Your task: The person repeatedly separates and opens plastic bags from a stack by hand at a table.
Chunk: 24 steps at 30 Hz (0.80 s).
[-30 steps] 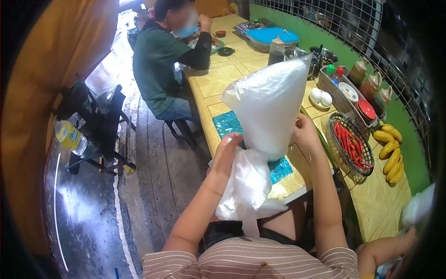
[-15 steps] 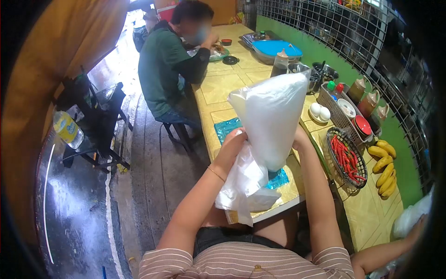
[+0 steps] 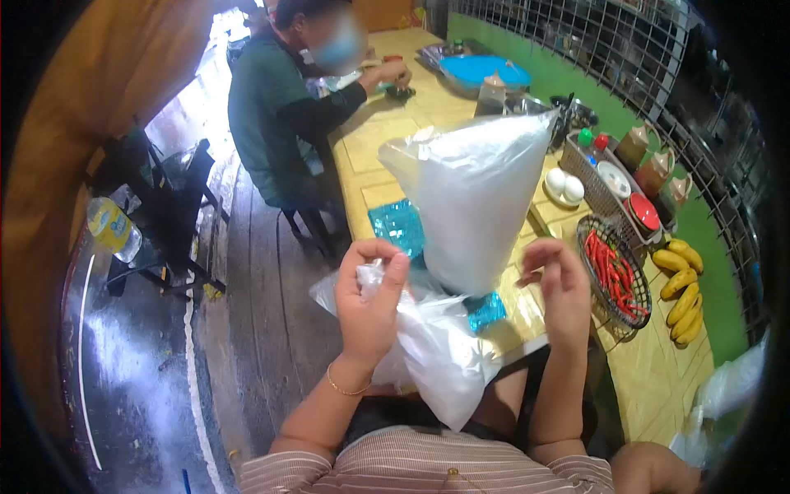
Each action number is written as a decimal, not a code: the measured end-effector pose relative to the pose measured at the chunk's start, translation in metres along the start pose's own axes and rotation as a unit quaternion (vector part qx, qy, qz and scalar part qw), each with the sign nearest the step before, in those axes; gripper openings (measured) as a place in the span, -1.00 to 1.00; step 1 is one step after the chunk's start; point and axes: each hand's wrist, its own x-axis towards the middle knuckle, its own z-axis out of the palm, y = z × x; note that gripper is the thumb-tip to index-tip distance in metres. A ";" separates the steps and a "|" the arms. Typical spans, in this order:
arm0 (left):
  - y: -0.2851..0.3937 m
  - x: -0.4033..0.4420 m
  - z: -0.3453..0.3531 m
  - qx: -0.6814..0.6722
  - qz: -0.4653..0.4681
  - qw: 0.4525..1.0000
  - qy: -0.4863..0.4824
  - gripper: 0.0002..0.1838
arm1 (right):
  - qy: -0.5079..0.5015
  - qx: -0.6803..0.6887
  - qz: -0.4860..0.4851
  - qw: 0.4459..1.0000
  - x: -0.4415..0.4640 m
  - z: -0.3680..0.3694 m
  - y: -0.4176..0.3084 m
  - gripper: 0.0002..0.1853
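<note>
My left hand (image 3: 372, 309) is closed on the gathered top of a thin, crumpled plastic bag (image 3: 444, 354), which hangs down over my lap. To its right, my right hand (image 3: 561, 292) is raised with bent fingers apart and nothing between them. Just beyond my hands, a large bulging translucent plastic bag (image 3: 477, 198) with whitish contents stands upright on the table (image 3: 374, 156). Shiny blue packaging (image 3: 395, 226) lies to its left, and another blue piece (image 3: 485, 311) shows below it.
Along the right are a basket of red chilies (image 3: 613, 272), bananas (image 3: 679, 288), eggs (image 3: 566, 186) and a condiment rack (image 3: 605, 177). A masked person (image 3: 276, 123) sits at the far left side of the table. Black stools (image 3: 169, 198) stand on the floor at left.
My right hand has come away from the large bag and risen into view. My left hand has moved left and down with the thin bag. The seated person has reached forward.
</note>
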 end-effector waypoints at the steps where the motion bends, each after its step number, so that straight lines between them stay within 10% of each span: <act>1: 0.008 -0.005 0.006 0.005 -0.016 1.000 0.003 -0.86 | -0.072 0.025 0.004 0.997 -0.013 0.012 -0.009 -0.40; 9: -0.002 -0.018 0.043 -0.083 0.006 0.981 -0.175 -0.64 | -0.148 0.000 0.166 0.975 -0.047 0.026 -0.016 -0.51; 15: -0.026 -0.038 0.044 -0.062 -0.176 0.923 -0.337 -0.43 | 0.009 -0.186 -0.115 0.976 -0.074 0.018 -0.005 -0.67; 18: -0.028 -0.052 0.056 -0.239 -0.151 0.924 -0.256 -0.64 | -0.018 -0.233 -0.153 0.960 -0.086 0.030 -0.004 -0.58; 21: -0.033 -0.030 0.056 -0.505 -0.210 0.799 -0.250 -0.79 | -0.111 -0.254 -0.192 0.941 -0.090 0.042 -0.025 -0.61; 24: -0.031 -0.024 0.038 -0.491 -0.285 0.799 -0.198 -0.80 | -0.103 -0.231 -0.233 0.939 -0.098 0.021 -0.028 -0.64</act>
